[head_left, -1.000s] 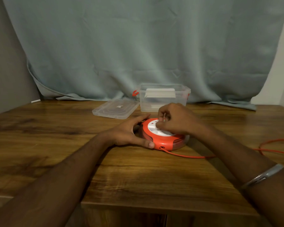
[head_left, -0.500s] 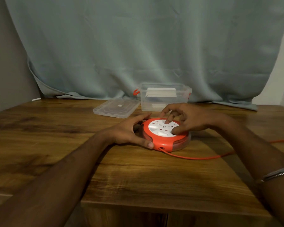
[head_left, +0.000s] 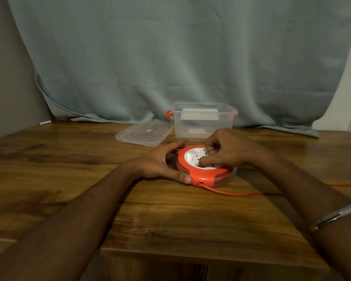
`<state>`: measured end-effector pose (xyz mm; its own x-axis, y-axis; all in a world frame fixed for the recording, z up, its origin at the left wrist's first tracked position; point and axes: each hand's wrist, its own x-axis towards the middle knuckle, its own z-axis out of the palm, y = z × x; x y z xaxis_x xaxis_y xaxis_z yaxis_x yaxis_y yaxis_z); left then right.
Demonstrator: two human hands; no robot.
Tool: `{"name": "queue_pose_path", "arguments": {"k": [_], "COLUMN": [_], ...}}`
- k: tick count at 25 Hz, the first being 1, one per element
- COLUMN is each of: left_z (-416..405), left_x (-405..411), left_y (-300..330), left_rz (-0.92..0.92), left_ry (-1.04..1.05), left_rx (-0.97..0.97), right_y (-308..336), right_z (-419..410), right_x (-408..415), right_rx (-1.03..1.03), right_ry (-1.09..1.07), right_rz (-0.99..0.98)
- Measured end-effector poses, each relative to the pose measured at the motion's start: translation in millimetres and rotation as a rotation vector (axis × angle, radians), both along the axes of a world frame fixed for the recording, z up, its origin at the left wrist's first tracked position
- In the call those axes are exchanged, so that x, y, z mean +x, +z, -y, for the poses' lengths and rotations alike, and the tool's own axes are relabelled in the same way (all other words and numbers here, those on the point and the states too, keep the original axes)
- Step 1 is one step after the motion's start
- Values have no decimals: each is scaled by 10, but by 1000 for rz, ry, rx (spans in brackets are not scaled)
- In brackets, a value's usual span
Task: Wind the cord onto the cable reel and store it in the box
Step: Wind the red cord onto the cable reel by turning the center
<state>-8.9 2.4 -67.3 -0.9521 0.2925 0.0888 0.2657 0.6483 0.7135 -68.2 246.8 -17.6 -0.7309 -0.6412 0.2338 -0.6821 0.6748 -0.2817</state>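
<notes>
Two hands are on one cable reel [head_left: 203, 171], which lies flat on the worktop [head_left: 170, 220] about midway between its left and right edges and closer to the back edge than the front. The right hand [head_left: 229, 151] sits on top of the white face, fingers curled in and pressed together with the thumb tip down on the disc; whether it pinches a small knob there cannot be told. The left hand [head_left: 160, 163] cups the reel's left rim, fingers spread around the far side and thumb pressed to the orange near edge. One orange cord [head_left: 241, 193] leaves the reel's front and runs along the worktop toward the right edge, passing behind the right forearm and showing again near that edge. One bracelet [head_left: 336, 216] circles the right forearm.

Just behind the reel, close to the back edge, stands one clear box [head_left: 205, 123], open, with red clips at its sides. One clear lid [head_left: 144, 133] lies flat just to the left of the box, apart from the reel. The worktop's left half and the wide strip along its front edge carry only the forearms. One pale curtain [head_left: 170, 57] hangs behind the back edge, its hem resting on the wood.
</notes>
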Motion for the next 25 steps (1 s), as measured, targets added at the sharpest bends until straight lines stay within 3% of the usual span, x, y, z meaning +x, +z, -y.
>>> {"name": "queue_pose_path", "arguments": {"k": [14, 19, 25], "left_z": [10, 45, 83], "left_x": [-27, -61, -99], "left_y": [-14, -46, -57], "left_rz": [-3, 3, 39], "left_ry": [-16, -41, -101], "left_rx": [-3, 22, -8], "right_y": [-40, 166, 165], "right_z": [106, -176, -270], "right_x": [30, -25, -138], "right_rx": [23, 75, 39], "right_ry": [77, 189, 283], "right_rz": [-151, 124, 259]}}
